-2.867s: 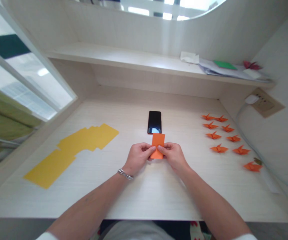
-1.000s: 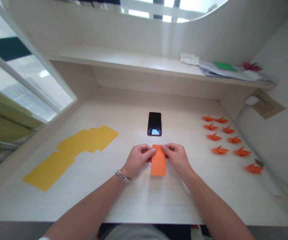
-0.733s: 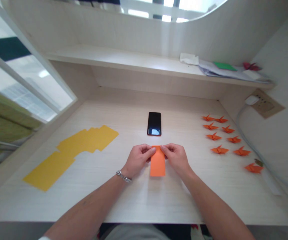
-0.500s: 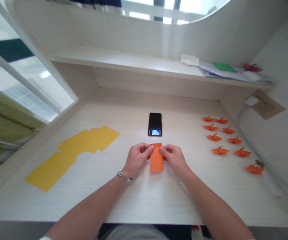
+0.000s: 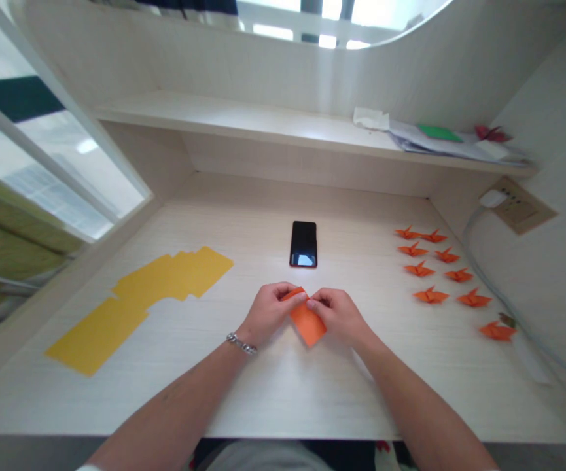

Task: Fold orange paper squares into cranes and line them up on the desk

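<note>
A folded orange paper (image 5: pixel 307 321) lies tilted on the pale wooden desk (image 5: pixel 283 392), just in front of me. My left hand (image 5: pixel 269 313) pinches its upper left corner, thumb and forefinger closed on the paper. My right hand (image 5: pixel 340 315) pinches the same top end from the right, and the two sets of fingertips nearly meet. The paper's lower end sticks out toward me between the hands. A metal bracelet (image 5: pixel 241 343) sits on my left wrist.
A black phone (image 5: pixel 303 243) lies just beyond the hands. Yellow paper sheets (image 5: pixel 140 297) overlap at the left. Several orange folded paper figures (image 5: pixel 442 275) stand in rows at the right. Papers (image 5: pixel 434 136) lie on the shelf; a cable (image 5: pixel 503 301) runs from a wall socket.
The orange strip, earlier held upright and then laid flat and straight, has been turned so it lies slanted. Both hands have closed in on its top end.
</note>
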